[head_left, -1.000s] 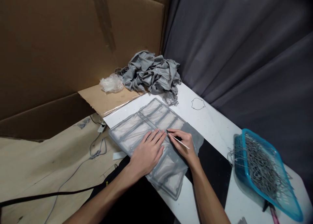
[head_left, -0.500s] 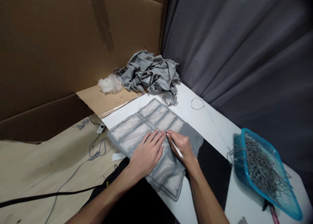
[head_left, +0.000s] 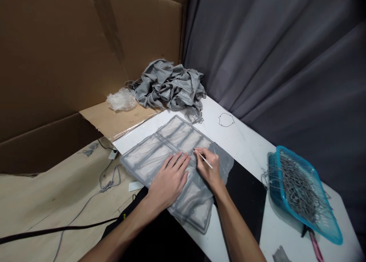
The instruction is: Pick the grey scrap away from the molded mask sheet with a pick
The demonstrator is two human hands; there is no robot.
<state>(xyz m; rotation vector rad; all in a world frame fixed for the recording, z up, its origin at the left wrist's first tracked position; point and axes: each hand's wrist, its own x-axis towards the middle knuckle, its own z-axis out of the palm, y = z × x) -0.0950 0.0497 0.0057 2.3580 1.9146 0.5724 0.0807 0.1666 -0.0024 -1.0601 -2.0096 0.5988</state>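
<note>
A grey translucent sheet point(head_left: 143, 151) with raised ribs around pale rectangular panels lies over the white table and a black mat point(head_left: 247, 193). My left hand point(head_left: 169, 178) rests flat on its middle, fingers spread and pointing away from me. Just to the right, my right hand point(head_left: 208, 166) holds a thin white stick point(head_left: 206, 162) between thumb and fingers. The stick's far end is at the sheet, close to my left fingertips; the exact contact is too small to make out.
Crumpled grey material point(head_left: 171, 85) and clear plastic point(head_left: 122, 99) lie at the back. A thin loop point(head_left: 226, 120) sits on the table. On the right stands a blue basket point(head_left: 310, 170) of grey loops, near a pink handle point(head_left: 316, 246). Cables cross the floor at left.
The whole view has shifted slightly, moving most things left. My right hand has turned a little, and the white stick now lies flatter. My left hand stays on the sheet.
</note>
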